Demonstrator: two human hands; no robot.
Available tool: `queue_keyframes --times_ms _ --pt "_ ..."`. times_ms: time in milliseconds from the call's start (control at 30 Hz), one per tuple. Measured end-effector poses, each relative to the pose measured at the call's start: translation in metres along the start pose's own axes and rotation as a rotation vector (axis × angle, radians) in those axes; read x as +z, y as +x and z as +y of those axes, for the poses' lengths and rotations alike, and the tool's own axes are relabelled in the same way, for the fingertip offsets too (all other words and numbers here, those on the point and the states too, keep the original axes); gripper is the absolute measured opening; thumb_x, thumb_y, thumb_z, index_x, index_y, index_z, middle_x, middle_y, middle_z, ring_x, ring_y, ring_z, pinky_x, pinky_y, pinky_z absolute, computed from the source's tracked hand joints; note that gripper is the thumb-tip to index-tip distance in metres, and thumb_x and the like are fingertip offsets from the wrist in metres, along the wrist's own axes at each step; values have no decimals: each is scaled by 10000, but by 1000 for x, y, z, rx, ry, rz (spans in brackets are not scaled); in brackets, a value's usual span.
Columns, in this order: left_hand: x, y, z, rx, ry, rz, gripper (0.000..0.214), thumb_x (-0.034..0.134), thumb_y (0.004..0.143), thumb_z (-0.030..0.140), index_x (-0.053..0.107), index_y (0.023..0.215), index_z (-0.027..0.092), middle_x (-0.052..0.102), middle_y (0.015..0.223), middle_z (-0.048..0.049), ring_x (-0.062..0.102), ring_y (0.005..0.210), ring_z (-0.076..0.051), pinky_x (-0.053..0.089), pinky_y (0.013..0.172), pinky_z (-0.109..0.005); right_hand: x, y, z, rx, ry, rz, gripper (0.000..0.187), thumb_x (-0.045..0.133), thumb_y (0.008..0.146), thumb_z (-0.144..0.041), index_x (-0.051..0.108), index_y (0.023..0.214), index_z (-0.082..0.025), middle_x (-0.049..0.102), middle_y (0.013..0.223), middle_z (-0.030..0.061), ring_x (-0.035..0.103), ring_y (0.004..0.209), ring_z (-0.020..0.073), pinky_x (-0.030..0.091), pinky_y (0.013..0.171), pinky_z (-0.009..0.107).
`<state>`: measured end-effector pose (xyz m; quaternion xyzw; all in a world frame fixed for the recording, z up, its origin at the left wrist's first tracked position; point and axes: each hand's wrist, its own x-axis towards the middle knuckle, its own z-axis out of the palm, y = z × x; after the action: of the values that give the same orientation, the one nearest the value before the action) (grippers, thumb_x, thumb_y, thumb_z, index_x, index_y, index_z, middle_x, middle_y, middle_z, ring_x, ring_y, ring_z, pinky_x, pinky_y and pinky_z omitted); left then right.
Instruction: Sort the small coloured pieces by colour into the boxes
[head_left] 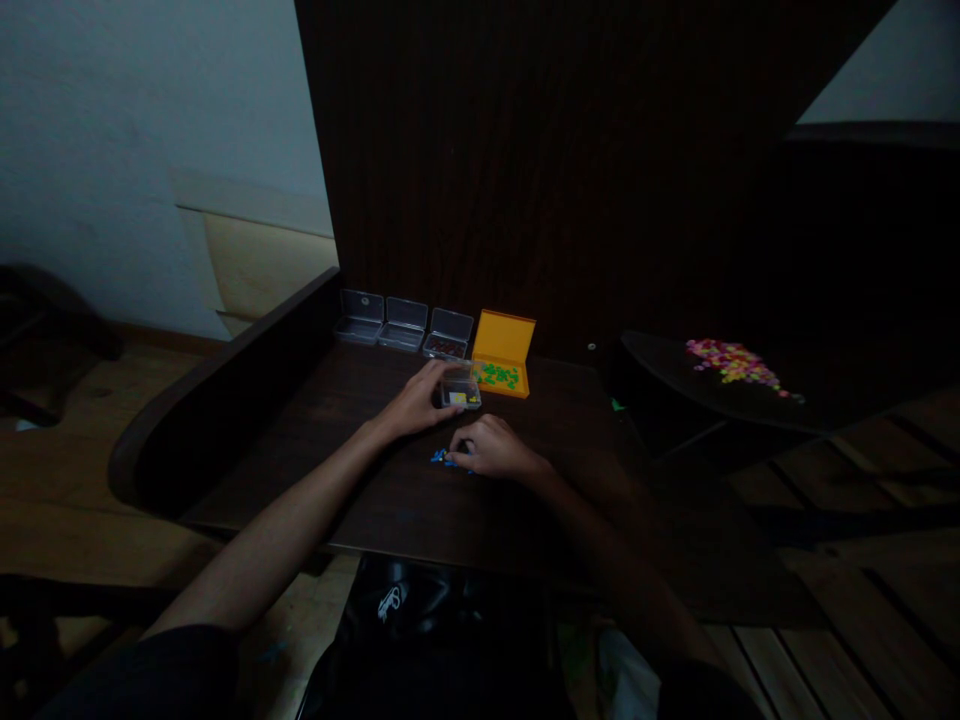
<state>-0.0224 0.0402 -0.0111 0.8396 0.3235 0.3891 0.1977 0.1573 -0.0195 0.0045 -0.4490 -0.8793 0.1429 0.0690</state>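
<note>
My left hand (420,398) grips the left side of a small clear plastic box (471,402), thumb at the near edge and fingers at the far side. A few yellow pieces lie in the box, whose lid stands up. Just in front of it, my right hand (495,448) is over a little pile of blue pieces (439,456), its thumb and forefinger pinched together at them. Whatever sits between those fingertips is too small to make out. Behind the clear box stands an orange box (504,338) with its lid up, holding green pieces (498,375).
Three more clear boxes with raised lids stand along the back of the dark wooden desk (300,420): a left one (360,328), a middle one (403,335) and one with dark brown pieces (447,347). On a dark surface at the right lies a multicoloured heap (731,362).
</note>
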Motion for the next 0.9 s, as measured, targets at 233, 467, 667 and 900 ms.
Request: queue_keyframes --times_ms 233,467,667,900 --pt "0 0 -1 11 16 10 606 721 751 298 454 1289 212 550 1245 -86 541 1165 -243 469 987 -388 -1 1 -7 39 -31 -24 160 646 824 -320 757 902 -235 701 758 20 610 728 152 386 666 235" --pt "0 0 -1 21 29 -1 612 716 757 301 440 1298 215 542 1248 -92 534 1174 -245 455 1002 -407 0 2 -9 48 -62 -57 190 595 863 -298 743 950 -217 701 808 41 620 796 172 398 707 252" --pt "0 -1 1 16 19 -4 621 715 755 296 438 1306 222 543 1248 -88 541 1163 -246 469 984 -404 -2 0 -7 35 -61 -72 190 568 868 -280 727 949 -214 693 835 40 608 788 165 382 686 244" --pt "2 -1 -2 6 17 1 619 720 743 285 448 1296 225 551 1230 -89 556 1127 -243 486 951 -403 -10 0 4 28 136 -111 140 623 771 -149 744 838 -170 617 631 -19 505 581 86 319 583 201"
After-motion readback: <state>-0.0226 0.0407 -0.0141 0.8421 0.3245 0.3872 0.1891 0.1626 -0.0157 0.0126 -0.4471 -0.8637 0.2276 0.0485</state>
